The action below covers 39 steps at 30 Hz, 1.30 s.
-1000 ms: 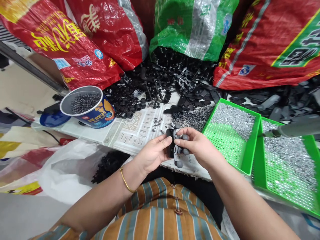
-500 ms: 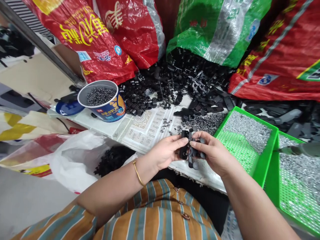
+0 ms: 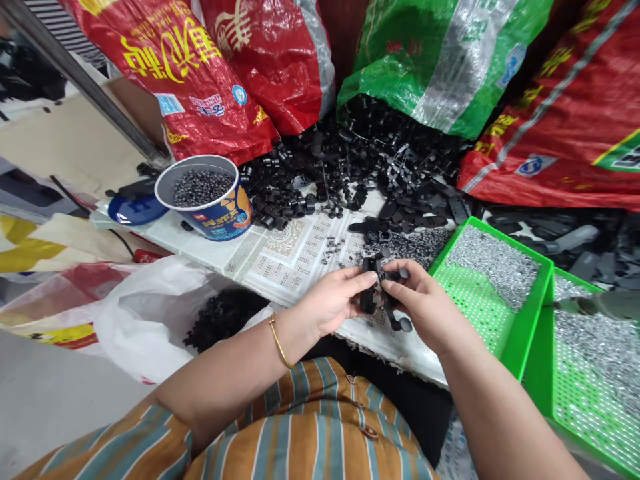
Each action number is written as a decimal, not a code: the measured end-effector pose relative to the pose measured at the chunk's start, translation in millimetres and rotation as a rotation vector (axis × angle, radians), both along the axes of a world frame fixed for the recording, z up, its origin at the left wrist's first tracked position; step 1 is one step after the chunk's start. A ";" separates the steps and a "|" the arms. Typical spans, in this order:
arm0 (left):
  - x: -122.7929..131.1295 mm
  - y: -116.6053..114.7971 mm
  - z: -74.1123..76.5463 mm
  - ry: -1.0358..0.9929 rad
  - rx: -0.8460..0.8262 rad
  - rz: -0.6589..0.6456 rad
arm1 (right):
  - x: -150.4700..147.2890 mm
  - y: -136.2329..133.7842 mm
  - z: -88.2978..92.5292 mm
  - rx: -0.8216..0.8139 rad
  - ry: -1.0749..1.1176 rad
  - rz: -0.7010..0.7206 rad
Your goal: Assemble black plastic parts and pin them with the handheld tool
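your bench is a cluttered table covered with a printed sheet, backed by red sacks and a green sack that spills a heap of black plastic parts at 12 o'clock. a tub of small dark pellets stands at 10 o'clock, and two green trays of bright metal bits lie at 3 o'clock.

you hold a black plastic assembly over the near edge of the table, dead centre. your left hand is closed on its left side, thumb and forefinger pinching the body. your right hand is closed on its right side, fingertips meeting your left ones on top. rounded grey knobs stick out below, one at 5 o'clock from the grip.

by the look of it you are at the fitting step, pressing two pieces together or seating a small part; the joint itself is hidden by your fingers. the next move seems to call for steady squeeze pressure with the pieces kept square, and a check that nothing sits crooked. a loose part could slip and drop into your lap.
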State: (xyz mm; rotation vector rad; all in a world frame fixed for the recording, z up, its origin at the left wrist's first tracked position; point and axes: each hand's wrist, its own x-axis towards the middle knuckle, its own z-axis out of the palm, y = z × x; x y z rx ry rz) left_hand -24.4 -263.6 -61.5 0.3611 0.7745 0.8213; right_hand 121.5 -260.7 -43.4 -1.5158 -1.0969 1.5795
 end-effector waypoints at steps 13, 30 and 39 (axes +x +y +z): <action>3.3 -3.2 1.2 0.012 0.030 0.045 | -2.2 -2.8 -6.2 0.087 -0.072 0.021; 5.6 -8.2 -4.8 -0.056 0.047 0.059 | 5.0 1.0 3.5 0.040 -0.069 -0.021; 8.5 -11.8 -5.2 -0.130 0.001 0.077 | 4.1 0.3 -2.2 0.021 0.064 -0.116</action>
